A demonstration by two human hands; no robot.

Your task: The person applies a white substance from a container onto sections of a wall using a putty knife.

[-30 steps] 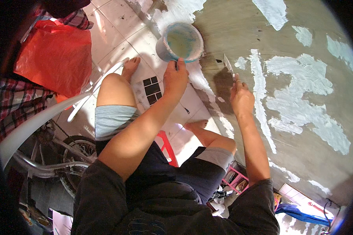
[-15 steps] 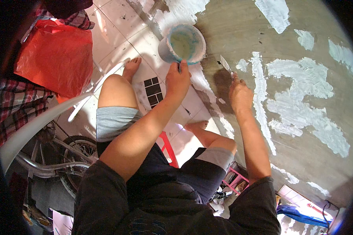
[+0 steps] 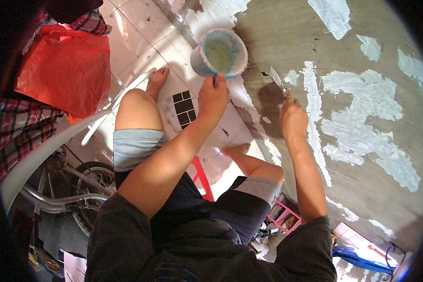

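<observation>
Left hand (image 3: 213, 96) grips bucket (image 3: 199, 62), right hand (image 3: 294, 117) grasps putty knife (image 3: 277, 78), apparently patching the wall (image 3: 289, 40); next stroke needs steady pressure.

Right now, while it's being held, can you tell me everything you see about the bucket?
The bucket is round, with a pale greyish outside and whitish and blue-green smears around its rim and inner wall. It looks like plastic. Its open mouth faces the camera, showing a cloudy, pale greenish inside; how full it is, I can't tell. The left hand grips its near edge. It is beside the patchy grey-brown wall.
</observation>
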